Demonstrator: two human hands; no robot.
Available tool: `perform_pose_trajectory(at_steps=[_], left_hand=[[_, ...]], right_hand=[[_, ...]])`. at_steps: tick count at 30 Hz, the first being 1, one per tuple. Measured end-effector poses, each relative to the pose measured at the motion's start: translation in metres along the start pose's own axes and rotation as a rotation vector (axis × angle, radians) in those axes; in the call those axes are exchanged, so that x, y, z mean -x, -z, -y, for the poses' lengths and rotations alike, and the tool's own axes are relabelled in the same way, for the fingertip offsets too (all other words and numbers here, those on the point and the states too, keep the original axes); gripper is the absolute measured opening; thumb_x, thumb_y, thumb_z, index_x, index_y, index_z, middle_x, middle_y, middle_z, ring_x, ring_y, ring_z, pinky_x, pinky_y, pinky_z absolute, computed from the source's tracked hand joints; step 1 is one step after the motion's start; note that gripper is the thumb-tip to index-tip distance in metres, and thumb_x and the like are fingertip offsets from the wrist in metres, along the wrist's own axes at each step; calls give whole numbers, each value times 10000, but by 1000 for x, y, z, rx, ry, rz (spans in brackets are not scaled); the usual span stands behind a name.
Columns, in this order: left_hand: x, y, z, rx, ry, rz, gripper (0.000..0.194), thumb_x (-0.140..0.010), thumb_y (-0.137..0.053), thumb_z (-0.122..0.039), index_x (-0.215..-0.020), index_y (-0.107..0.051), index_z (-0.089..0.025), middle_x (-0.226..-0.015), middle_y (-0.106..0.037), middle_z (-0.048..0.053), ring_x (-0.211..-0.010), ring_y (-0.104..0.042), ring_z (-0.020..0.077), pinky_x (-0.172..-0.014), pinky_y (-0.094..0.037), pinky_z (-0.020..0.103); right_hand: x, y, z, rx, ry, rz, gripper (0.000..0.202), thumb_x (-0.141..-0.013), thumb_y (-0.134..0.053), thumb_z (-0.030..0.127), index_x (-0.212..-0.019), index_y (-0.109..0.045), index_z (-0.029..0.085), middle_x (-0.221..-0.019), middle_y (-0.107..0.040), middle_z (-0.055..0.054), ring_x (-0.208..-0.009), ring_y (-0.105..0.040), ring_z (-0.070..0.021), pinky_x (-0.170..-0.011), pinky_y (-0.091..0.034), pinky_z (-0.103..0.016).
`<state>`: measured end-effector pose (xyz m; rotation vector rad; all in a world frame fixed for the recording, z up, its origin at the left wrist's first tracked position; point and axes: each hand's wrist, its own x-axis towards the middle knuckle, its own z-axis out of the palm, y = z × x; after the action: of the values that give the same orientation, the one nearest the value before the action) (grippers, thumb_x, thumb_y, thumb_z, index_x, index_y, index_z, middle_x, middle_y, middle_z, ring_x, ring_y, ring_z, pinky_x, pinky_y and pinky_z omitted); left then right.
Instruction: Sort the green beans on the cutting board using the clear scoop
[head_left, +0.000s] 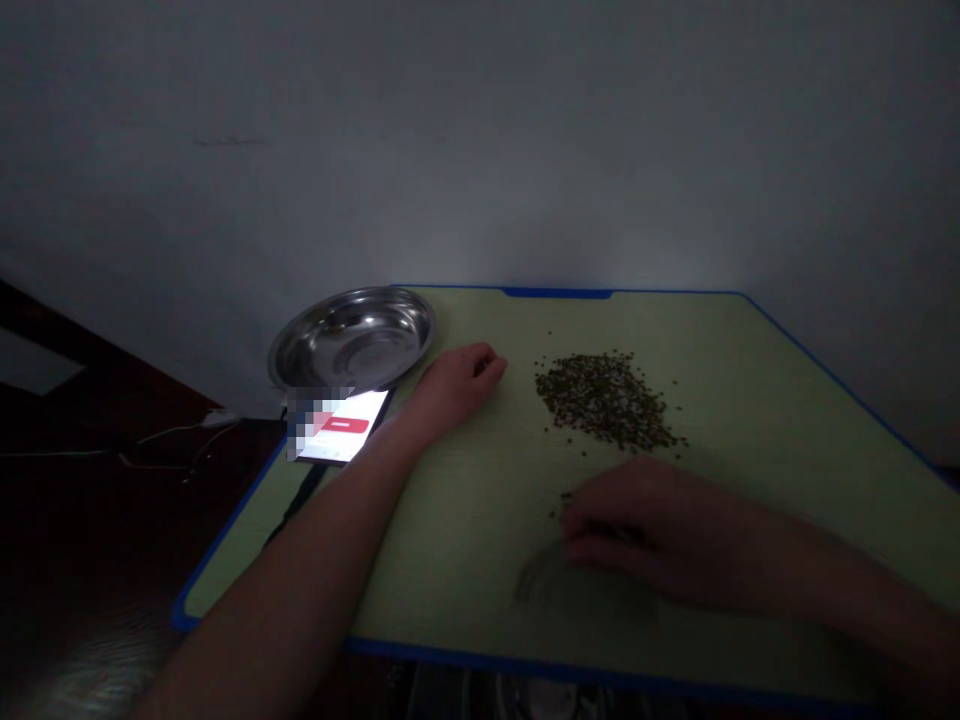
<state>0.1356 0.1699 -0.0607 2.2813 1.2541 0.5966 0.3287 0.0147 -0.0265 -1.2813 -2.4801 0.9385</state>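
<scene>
My left hand [463, 382] rests on the light green tabletop [465, 520], its fingers curled loosely in, with no object showing in them. It lies between a steel basin [367, 340] and a loose pile of small dark beans or seeds [604, 400]. On the near side of the pile, my right hand [637, 515] is closed with the thumb near the fingertips, slightly blurred. Whatever its fingers hold is hidden. A few loose seeds [566, 497] lie by its fingertips. A faint arc-shaped smear shows on the table left of that hand; I cannot tell what it is.
A phone with a lit screen [349, 425] leans at the basin's near rim, beside my left forearm. Behind the table rises a grey wall [480, 150]. The tabletop has a blue edge [525, 668]. White cables [187, 450] run along the dark area at left.
</scene>
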Motion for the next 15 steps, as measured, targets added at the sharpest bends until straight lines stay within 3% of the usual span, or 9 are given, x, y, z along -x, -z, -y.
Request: perform_pose_trajectory(at_steps=[5, 11, 15], left_hand=[[-1, 2, -1, -13, 4, 22, 267, -877, -428, -361, -735, -567, -183, -715, -605, 26, -665, -525, 162, -604, -348, 298], [1, 5, -3, -21, 34, 26, 275, -880, -428, -370, -726, -559, -185, -706, -591, 17, -658, -524, 162, -598, -346, 295], [0, 5, -2, -21, 27, 28, 281, -878, -428, -383, -716, -546, -186, -699, -583, 14, -660, -523, 163, -595, -345, 291]], right_hand=[[2, 25, -21, 28, -137, -285, 350, -954, -474, 399, -679, -531, 191, -572, -500, 45, -524, -438, -93, -504, -296, -237], [2, 27, -26, 47, -150, -123, 305, -944, -492, 340, -679, -507, 189, -609, -527, 38, -552, -477, -96, -524, -297, -247], [5, 34, -34, 58, -188, -111, 307, -948, -473, 351, -692, -525, 190, -629, -537, 26, -567, -485, -109, -534, -315, -255]])
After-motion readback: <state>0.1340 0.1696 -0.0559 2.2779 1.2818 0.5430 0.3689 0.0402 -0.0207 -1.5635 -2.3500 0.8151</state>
